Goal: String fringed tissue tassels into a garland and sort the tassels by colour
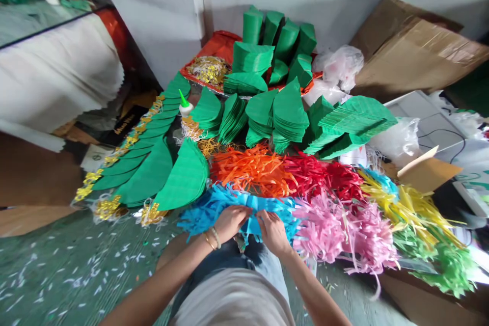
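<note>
Here, both hands (pixel 232 223) (pixel 273 233) pinch blue paper fringe (pixel 214 209).

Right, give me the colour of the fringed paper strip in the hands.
Sky blue: the fringed paper strip shows best in the head view.

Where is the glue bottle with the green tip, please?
In the head view, the glue bottle sits left of centre, between the green paper fans, above the orange paper strips.

The camera is worn on the person's head and looks forward and down, from close above the left hand (pixel 231 223) and right hand (pixel 273 233), over the blue paper fringe (pixel 214 209) toward the grey wall (pixel 145 10).
</note>
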The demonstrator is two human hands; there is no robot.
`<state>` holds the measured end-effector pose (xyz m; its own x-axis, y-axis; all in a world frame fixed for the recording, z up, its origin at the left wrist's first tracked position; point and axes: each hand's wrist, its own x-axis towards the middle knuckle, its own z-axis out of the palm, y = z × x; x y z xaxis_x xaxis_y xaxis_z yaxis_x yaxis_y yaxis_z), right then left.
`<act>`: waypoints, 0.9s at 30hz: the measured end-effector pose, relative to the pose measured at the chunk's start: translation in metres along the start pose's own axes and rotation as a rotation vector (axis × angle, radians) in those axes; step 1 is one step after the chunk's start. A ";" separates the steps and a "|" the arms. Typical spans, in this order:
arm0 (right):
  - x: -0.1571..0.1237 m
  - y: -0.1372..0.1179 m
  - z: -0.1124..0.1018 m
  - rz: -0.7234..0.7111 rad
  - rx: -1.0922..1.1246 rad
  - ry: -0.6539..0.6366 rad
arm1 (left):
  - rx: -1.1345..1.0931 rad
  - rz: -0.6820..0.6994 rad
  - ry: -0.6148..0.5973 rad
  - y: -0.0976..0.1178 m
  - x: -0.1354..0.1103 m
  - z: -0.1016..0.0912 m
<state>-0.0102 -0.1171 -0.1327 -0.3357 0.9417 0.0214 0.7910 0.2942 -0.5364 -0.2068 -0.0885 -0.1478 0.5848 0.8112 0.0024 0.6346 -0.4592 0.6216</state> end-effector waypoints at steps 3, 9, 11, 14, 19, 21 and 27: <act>0.011 0.010 0.001 0.139 0.017 -0.009 | 0.006 -0.114 -0.037 -0.007 0.013 -0.013; 0.031 0.026 0.003 0.357 0.004 -0.025 | 0.061 -0.351 -0.104 -0.035 0.034 -0.040; 0.038 0.026 0.005 0.409 -0.019 -0.033 | 0.093 -0.422 -0.113 -0.041 0.036 -0.049; 0.045 0.024 0.007 0.470 -0.069 -0.044 | 0.166 -0.512 -0.083 -0.035 0.033 -0.064; 0.049 0.018 0.010 0.502 -0.159 -0.059 | 0.284 -0.409 0.172 0.020 0.029 -0.062; 0.050 0.017 0.011 0.493 -0.186 -0.064 | 0.242 -0.174 0.194 0.042 0.029 -0.042; 0.049 0.023 0.003 0.419 -0.282 -0.020 | 0.276 -0.123 0.080 0.041 0.023 0.022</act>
<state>-0.0103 -0.0652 -0.1466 0.0325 0.9858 -0.1646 0.9663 -0.0731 -0.2468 -0.1566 -0.0965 -0.1393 0.4603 0.8877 0.0089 0.8176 -0.4278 0.3853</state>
